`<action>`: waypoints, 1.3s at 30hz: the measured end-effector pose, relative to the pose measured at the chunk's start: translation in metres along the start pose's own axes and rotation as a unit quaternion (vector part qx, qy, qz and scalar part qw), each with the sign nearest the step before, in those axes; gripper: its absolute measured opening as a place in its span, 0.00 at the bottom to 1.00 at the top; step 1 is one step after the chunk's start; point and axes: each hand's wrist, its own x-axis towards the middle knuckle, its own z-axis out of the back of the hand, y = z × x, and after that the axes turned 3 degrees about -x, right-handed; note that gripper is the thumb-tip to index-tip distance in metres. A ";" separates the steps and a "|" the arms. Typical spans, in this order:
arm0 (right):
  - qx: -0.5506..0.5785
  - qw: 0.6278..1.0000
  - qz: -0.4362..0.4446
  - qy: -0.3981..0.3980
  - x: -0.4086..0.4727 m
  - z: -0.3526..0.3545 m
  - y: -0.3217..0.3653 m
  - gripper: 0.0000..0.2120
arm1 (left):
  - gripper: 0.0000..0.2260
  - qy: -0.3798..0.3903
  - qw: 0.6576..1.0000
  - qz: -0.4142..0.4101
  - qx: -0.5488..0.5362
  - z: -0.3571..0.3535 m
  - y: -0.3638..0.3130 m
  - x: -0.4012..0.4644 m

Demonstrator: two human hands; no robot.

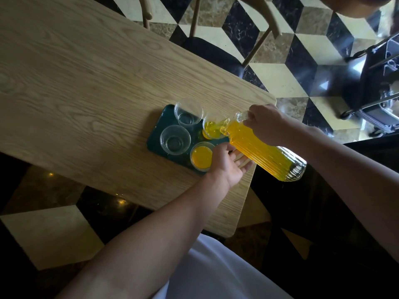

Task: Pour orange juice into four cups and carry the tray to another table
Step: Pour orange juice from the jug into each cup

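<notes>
Light wood-grain table sitting over checkered floor, rounded corners showing. Only thing lying directly on it: dark green tray, parked close to table's far-right corner, long side running roughly along table's right edge. Rest of tabletop left of tray showing just bare grain. Tray's near end partly hiding under hand, so can't quite tell there.

Ribbed clear glass carafe; matt wood-grain table; glossy floor.

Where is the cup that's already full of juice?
The full cup stands on the near right corner of the dark tray, beside the left hand.
</notes>
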 end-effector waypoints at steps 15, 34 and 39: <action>-0.029 1.000 0.001 -0.009 -0.010 0.021 0.008 0.12 | 0.10 0.042 0.999 -0.014 -0.009 -0.006 -0.002 -0.012; 0.005 0.999 -0.039 0.035 -0.018 0.046 0.022 0.14 | 0.11 0.061 0.997 -0.006 -0.051 -0.015 -0.004 -0.024; 0.004 0.997 -0.055 0.049 -0.021 0.053 0.032 0.15 | 0.09 0.068 0.996 -0.007 -0.049 -0.015 -0.007 -0.027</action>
